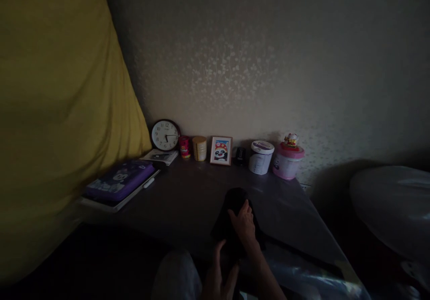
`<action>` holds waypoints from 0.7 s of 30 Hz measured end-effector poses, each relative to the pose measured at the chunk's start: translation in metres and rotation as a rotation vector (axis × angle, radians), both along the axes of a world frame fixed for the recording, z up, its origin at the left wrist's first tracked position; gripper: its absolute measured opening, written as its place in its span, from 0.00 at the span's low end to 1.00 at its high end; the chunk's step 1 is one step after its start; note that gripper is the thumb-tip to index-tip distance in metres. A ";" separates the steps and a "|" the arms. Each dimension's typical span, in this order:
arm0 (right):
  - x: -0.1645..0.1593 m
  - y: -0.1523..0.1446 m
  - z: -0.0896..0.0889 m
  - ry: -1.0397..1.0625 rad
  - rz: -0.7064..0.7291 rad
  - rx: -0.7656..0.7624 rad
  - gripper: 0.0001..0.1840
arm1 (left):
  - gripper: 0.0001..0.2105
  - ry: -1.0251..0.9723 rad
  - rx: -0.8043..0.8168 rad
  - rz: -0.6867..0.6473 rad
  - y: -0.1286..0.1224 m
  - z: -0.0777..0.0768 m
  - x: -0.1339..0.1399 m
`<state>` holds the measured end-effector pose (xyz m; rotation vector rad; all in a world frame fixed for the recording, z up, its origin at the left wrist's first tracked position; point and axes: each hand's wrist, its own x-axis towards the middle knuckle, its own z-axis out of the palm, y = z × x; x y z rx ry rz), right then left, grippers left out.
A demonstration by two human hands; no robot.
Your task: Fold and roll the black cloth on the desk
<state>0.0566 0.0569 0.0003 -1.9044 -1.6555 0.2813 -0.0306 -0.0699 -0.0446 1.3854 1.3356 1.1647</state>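
Note:
A black, soft-looking item (221,221), perhaps cloth, lies near the front edge of the dark table (188,192). Its exact kind is lost in the dim light. A long dark strap or band (302,253) runs from beside it toward the table's right side. My right hand (244,223) rests on top of the black item, thumb spread from the fingers. Lower down, my left hand (220,275) is close to the item's near edge, thumb and fingers apart; whether it touches the fabric I cannot tell.
Along the wall stand a clock (165,135), red can (184,147), yellow-lidded canister (199,148), panda picture frame (221,151), white tub (260,157) and pink tub (287,162) topped by a figurine (291,140). A purple case (121,179) lies left, beside a yellow curtain (67,89).

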 end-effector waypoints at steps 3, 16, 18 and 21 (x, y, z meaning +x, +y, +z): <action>0.000 0.001 -0.001 0.012 0.000 0.002 0.40 | 0.27 -0.064 -0.111 0.006 -0.009 -0.021 -0.014; 0.000 0.002 -0.001 0.041 -0.009 -0.007 0.40 | 0.28 -0.900 -0.637 -0.322 0.010 -0.018 0.018; 0.000 0.002 -0.001 0.043 -0.009 0.003 0.40 | 0.28 -0.957 -0.635 -0.331 0.008 -0.018 0.020; 0.000 0.002 -0.002 0.027 -0.007 0.017 0.40 | 0.28 -1.009 -0.620 -0.363 0.010 -0.019 0.022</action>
